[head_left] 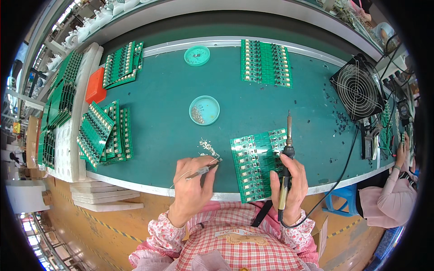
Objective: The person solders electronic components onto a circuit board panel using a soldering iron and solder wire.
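Note:
In my left hand (pixel 195 192) are slim metal tweezers (pixel 202 171) with a pale wrapping. Their tips are beside a loose scatter of small silvery parts (pixel 207 146) on the green mat. A thin wire curves out by the same hand. My right hand (pixel 291 186) is closed round a soldering iron (pixel 288 153), its tip pointing away from me and its black cord trailing right. Beneath the iron and beside my right fingers lies a green circuit board panel (pixel 253 165) with rows of white and black components. Part of that panel is hidden by the hand.
Two turquoise dishes (pixel 216 110) hold small parts. Another board panel (pixel 266 63) lies at the back. Stacked boards (pixel 97 137) and a red-orange box (pixel 95 86) stand left. A black fan (pixel 358 88) stands right, near scattered black bits (pixel 342 123). Another person's arm (pixel 389 192) shows far right.

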`<state>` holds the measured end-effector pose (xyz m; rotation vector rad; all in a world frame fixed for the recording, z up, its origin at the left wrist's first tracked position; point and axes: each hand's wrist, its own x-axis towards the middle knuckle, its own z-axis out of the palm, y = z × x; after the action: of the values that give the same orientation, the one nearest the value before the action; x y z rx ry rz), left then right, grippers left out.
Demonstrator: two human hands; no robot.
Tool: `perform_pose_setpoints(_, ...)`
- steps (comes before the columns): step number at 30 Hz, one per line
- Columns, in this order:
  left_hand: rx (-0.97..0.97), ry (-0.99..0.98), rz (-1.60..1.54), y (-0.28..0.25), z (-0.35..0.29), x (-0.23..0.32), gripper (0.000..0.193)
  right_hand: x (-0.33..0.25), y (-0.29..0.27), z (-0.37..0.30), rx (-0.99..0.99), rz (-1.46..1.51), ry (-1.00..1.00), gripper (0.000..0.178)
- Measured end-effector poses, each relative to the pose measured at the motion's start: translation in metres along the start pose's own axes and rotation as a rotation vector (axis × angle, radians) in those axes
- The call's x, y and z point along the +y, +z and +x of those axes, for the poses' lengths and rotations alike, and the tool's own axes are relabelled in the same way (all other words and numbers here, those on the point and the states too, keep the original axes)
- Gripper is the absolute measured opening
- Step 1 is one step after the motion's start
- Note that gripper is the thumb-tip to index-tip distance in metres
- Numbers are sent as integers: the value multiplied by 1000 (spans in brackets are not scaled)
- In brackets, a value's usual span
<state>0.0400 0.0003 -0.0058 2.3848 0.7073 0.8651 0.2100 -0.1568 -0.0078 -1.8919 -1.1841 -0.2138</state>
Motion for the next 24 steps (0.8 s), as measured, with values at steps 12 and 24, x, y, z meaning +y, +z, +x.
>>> perform_pose_setpoints(12, -7, -37, -23, 7, 6, 10, 18, 1, -2, 1, 26, 9, -10, 44)
perform_pose_setpoints(24, -57, 46, -99, 27, 19, 19, 19, 1, -2, 1, 20, 44, 8, 44)
